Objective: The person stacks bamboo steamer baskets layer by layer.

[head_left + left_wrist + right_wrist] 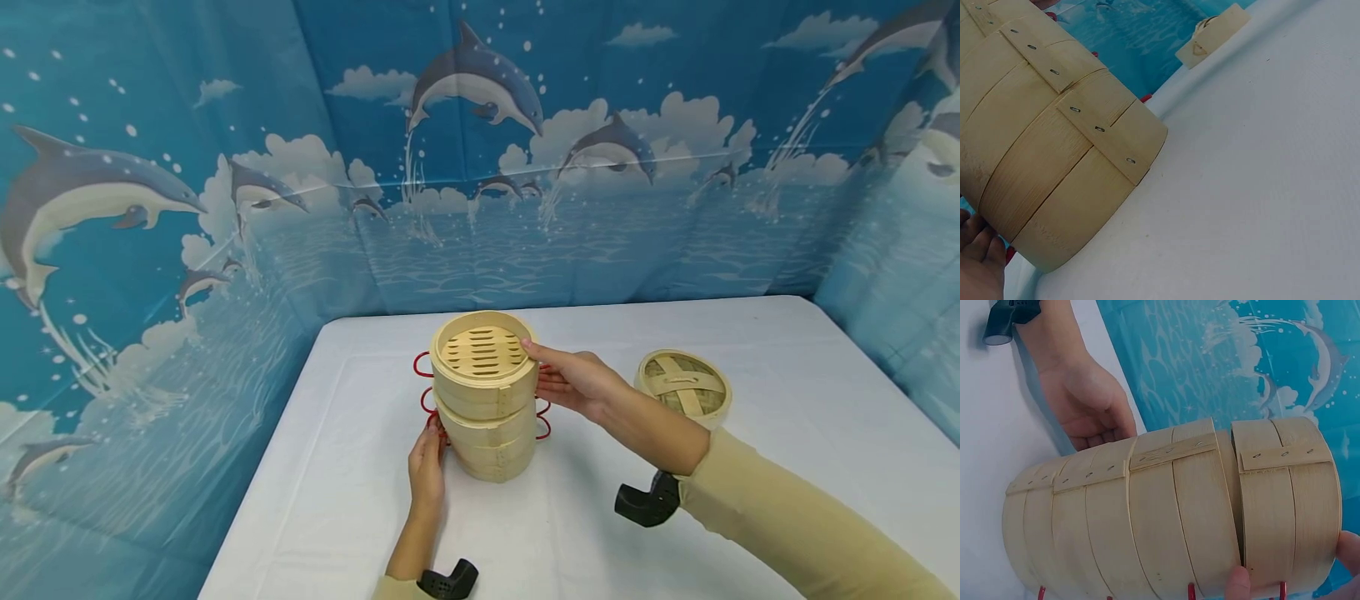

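A stack of round bamboo steamer baskets [491, 454] with red side handles stands on the white table. My right hand [573, 379] grips the top steamer basket [472, 398] at its right side, thumb on the rim and fingers along the wall below. In the right wrist view, a narrow wedge-shaped gap parts this top basket [1288, 506] from the one beneath. Its slatted floor faces up in the head view. My left hand [427, 471] rests against the lower left of the stack by the red handles; its fingertips are partly hidden there.
A woven bamboo lid [684, 383] with a cross strap sits to the right of the stack, beyond my right forearm. White cloth [337, 492] covers the table. A blue dolphin-print curtain [480, 242] hangs along the back and sides.
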`<action>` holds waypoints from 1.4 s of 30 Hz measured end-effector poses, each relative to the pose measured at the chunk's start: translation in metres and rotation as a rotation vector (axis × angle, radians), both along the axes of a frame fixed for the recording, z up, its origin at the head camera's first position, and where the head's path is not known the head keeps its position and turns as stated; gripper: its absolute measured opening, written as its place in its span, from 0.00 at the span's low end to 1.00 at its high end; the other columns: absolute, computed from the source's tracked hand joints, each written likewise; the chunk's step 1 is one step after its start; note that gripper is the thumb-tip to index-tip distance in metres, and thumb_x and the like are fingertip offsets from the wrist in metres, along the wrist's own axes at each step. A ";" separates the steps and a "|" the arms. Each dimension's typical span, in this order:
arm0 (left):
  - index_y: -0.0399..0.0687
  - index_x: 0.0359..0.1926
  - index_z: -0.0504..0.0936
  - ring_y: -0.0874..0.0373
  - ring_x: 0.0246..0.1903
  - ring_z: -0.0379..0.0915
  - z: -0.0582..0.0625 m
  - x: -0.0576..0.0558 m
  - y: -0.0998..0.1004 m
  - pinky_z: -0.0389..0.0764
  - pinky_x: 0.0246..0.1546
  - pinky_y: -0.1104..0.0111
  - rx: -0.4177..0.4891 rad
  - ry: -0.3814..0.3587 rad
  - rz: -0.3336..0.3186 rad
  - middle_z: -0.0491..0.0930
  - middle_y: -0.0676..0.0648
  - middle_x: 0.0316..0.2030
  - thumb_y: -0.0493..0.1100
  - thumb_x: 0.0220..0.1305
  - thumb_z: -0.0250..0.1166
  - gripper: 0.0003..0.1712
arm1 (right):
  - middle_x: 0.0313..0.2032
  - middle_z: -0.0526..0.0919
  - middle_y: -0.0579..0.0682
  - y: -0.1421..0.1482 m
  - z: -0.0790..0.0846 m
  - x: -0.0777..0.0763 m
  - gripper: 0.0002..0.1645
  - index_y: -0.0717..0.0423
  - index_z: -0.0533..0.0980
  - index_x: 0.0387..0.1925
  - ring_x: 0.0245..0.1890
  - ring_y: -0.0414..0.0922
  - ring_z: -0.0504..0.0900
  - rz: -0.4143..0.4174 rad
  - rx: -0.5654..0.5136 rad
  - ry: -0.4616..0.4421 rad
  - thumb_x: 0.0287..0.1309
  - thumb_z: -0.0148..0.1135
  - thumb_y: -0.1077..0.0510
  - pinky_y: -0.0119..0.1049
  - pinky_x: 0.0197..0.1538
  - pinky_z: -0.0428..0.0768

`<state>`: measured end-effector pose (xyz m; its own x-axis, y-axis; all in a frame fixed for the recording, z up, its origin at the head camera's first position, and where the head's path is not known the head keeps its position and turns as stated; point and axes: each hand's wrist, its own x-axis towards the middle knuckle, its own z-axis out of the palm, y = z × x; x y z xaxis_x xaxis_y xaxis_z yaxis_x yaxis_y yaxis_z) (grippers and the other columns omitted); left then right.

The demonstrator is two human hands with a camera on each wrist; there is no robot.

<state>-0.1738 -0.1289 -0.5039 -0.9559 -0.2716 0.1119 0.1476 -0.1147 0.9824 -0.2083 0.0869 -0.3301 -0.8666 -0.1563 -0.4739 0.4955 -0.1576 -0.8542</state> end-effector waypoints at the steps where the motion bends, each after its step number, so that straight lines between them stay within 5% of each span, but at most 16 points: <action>1: 0.24 0.59 0.65 0.49 0.61 0.57 0.000 0.000 0.000 0.65 0.53 0.77 0.001 0.001 0.001 0.64 0.34 0.61 0.42 0.72 0.43 0.25 | 0.28 0.79 0.52 0.000 0.000 0.000 0.31 0.67 0.70 0.43 0.29 0.41 0.81 0.000 -0.006 -0.002 0.50 0.67 0.45 0.38 0.47 0.77; 18: 0.25 0.60 0.64 0.48 0.62 0.57 -0.001 0.003 -0.002 0.64 0.58 0.69 -0.022 0.001 -0.007 0.64 0.35 0.60 0.44 0.73 0.42 0.26 | 0.30 0.81 0.50 -0.006 0.000 0.004 0.36 0.69 0.69 0.51 0.31 0.40 0.82 0.034 0.057 0.037 0.51 0.66 0.46 0.39 0.49 0.76; 27: 0.25 0.60 0.65 0.48 0.61 0.57 -0.002 0.001 0.000 0.65 0.57 0.71 -0.033 0.002 -0.011 0.64 0.35 0.60 0.45 0.73 0.43 0.26 | 0.49 0.72 0.58 -0.001 -0.007 0.000 0.47 0.66 0.59 0.63 0.47 0.50 0.74 0.039 0.135 0.136 0.50 0.66 0.43 0.42 0.50 0.76; 35: 0.27 0.60 0.64 0.49 0.61 0.58 -0.003 0.000 0.000 0.65 0.55 0.74 -0.031 0.006 -0.018 0.65 0.36 0.60 0.45 0.73 0.42 0.26 | 0.35 0.77 0.49 0.002 -0.008 -0.006 0.32 0.68 0.69 0.51 0.36 0.41 0.78 -0.031 -0.001 0.121 0.51 0.68 0.50 0.35 0.48 0.77; 42: 0.27 0.60 0.65 0.49 0.61 0.57 -0.001 -0.001 -0.001 0.65 0.56 0.72 -0.012 0.002 -0.016 0.65 0.36 0.61 0.45 0.73 0.43 0.26 | 0.31 0.77 0.49 0.000 -0.003 -0.004 0.30 0.66 0.70 0.47 0.34 0.41 0.78 -0.066 0.012 0.104 0.49 0.69 0.51 0.35 0.47 0.77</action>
